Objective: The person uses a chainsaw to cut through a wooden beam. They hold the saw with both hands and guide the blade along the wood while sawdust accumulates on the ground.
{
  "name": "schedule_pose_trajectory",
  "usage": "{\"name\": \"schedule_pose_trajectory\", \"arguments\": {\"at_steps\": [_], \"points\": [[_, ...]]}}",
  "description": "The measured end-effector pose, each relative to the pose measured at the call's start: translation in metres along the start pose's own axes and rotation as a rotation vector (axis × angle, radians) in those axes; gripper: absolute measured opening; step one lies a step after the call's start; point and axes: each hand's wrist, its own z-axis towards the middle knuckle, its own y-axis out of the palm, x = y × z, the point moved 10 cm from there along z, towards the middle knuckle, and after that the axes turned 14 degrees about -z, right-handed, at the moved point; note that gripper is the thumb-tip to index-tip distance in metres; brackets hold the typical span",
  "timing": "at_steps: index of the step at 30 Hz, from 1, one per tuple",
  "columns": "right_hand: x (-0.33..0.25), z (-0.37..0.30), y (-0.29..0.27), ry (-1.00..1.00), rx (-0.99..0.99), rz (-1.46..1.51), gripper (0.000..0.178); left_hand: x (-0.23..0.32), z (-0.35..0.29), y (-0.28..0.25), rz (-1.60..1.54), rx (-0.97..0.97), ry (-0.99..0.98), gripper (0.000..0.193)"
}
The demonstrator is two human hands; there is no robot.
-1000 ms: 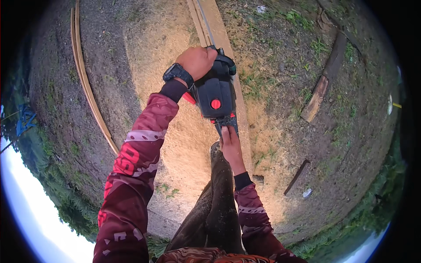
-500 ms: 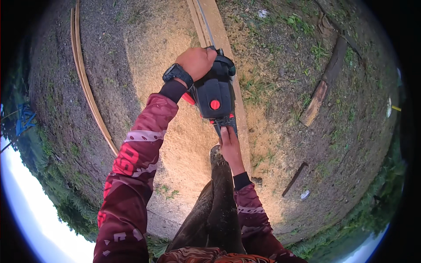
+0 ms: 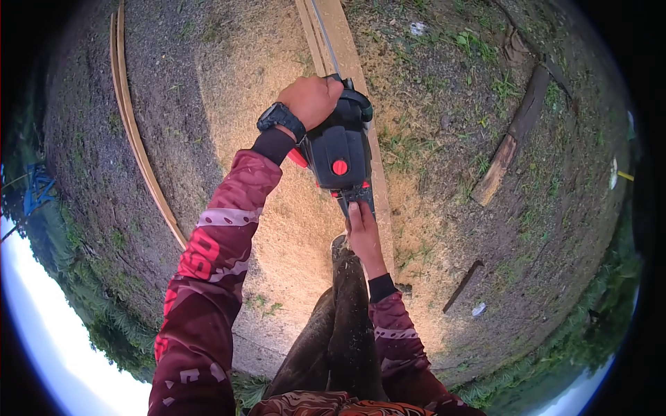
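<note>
A chainsaw (image 3: 338,151) with a black body and red parts lies over a long wooden plank (image 3: 352,48). Its narrow guide bar (image 3: 325,31) points away from me, along a lengthwise gap in the wood. My left hand (image 3: 312,102), with a dark watch on the wrist, is closed round the front handle. Closer to me, my right hand (image 3: 364,232) grips the rear handle; its thumb side shows on top and the other fingers are mostly hidden, as is the trigger.
Pale sawdust (image 3: 284,208) covers the ground round the plank. Thin wooden strips (image 3: 135,149) lie at the left. On the right are a dark log (image 3: 513,135) and a short dark stick (image 3: 463,286). My foot (image 3: 338,243) stands right beside the plank.
Both hands keep their hold on the chainsaw, which stays almost in place on the plank. The view has tilted very slightly, so the log and stick at the right appear a little shifted.
</note>
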Motion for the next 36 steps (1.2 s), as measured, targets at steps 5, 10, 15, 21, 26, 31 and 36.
{"name": "schedule_pose_trajectory", "arguments": {"at_steps": [5, 10, 15, 21, 26, 31, 36], "points": [[-0.027, 0.012, -0.003, -0.027, 0.012, 0.012, 0.033, -0.003, 0.011, -0.027, -0.089, 0.039, -0.061, 0.036], [-0.03, 0.018, -0.004, -0.023, 0.03, -0.064, 0.043, -0.015, 0.021, -0.017, -0.074, 0.046, -0.074, 0.038], [-0.034, 0.022, -0.002, -0.012, 0.024, -0.054, 0.043, -0.016, 0.027, -0.026, -0.108, 0.036, -0.11, 0.038], [-0.056, 0.04, -0.005, -0.047, 0.058, -0.091, 0.045, -0.012, 0.047, -0.046, -0.025, 0.086, -0.014, 0.039], [-0.059, 0.045, -0.005, -0.063, 0.07, -0.078, 0.045, -0.017, 0.052, -0.04, -0.018, 0.024, -0.048, 0.044], [-0.064, 0.048, 0.001, 0.015, 0.02, -0.009, 0.045, -0.021, 0.058, -0.05, -0.043, 0.021, -0.05, 0.043], [-0.08, 0.065, 0.003, 0.007, 0.034, -0.044, 0.046, -0.038, 0.079, -0.059, -0.069, 0.032, -0.094, 0.044]]}}
